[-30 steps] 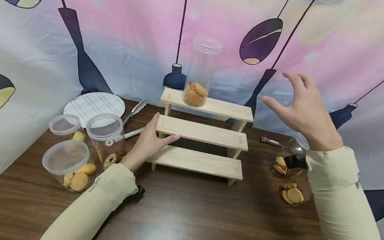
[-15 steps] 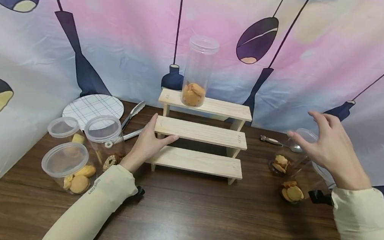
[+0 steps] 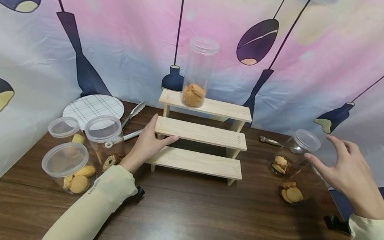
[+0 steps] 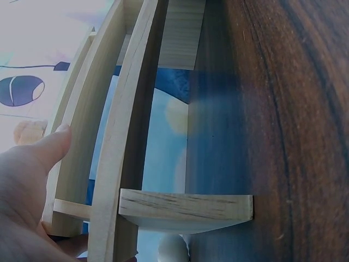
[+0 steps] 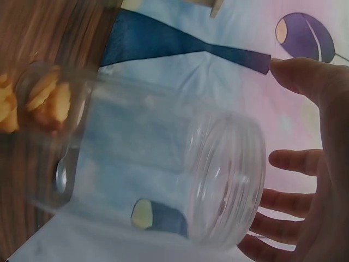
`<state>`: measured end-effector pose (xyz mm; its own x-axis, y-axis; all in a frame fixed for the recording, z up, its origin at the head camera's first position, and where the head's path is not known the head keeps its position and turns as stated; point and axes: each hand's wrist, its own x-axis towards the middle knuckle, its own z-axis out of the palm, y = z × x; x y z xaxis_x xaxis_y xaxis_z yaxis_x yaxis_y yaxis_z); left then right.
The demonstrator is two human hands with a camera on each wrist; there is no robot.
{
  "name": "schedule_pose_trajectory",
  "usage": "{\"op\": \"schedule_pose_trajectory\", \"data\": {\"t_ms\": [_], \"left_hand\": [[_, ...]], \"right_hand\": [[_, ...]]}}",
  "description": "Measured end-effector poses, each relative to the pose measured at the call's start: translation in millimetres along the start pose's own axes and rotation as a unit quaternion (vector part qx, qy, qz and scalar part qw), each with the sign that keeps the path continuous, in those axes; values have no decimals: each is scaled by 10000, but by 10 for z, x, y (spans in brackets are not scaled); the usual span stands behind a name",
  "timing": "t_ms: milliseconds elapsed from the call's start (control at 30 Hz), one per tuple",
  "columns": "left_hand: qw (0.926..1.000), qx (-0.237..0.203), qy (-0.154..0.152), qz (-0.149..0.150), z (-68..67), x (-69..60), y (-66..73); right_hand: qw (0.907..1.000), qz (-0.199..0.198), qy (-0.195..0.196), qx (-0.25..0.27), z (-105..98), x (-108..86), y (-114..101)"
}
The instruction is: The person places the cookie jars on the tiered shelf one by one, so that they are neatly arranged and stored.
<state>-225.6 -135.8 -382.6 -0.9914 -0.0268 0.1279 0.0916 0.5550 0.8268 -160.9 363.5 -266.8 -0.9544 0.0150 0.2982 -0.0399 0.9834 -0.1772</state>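
In the head view a three-tier wooden stand (image 3: 201, 132) stands on the table, a tall clear jar of cookies (image 3: 194, 95) on its top tier. My left hand (image 3: 146, 146) grips the left end of the middle tier; in the left wrist view the thumb (image 4: 52, 147) lies over the board with fingers below it. At the right, my right hand (image 3: 348, 173) hangs with thumb and fingers spread beside two clear jars, a back jar (image 3: 304, 141) and a front jar (image 3: 292, 193), both holding cookies. The right wrist view has a jar lid (image 5: 232, 185) close to the fingers, contact unclear.
Several lidded jars (image 3: 66, 158) with cookies and doughnuts stand at the left. Behind them are a round checked board (image 3: 93, 107) and metal tongs (image 3: 134, 113). A spoon (image 3: 270, 141) lies behind the right jars. A printed cloth (image 3: 132, 54) hangs behind the table.
My right hand has come down and to the right, from beside the top tier to the right-hand jars, fingers still spread. The left hand keeps its place on the stand.
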Motion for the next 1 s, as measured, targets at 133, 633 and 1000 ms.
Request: {"op": "schedule_pose_trajectory", "data": {"t_ms": [133, 633, 1000], "left_hand": [[10000, 11, -17, -22, 4, -2, 4], [9999, -26, -70, -97, -7, -27, 5], [10000, 1, -31, -30, 0, -18, 15]], "right_hand": [[9999, 118, 2, -87, 34, -64, 99], [9991, 275, -280, 130, 160, -172, 235], [9993, 93, -310, 182, 200, -204, 263]]}}
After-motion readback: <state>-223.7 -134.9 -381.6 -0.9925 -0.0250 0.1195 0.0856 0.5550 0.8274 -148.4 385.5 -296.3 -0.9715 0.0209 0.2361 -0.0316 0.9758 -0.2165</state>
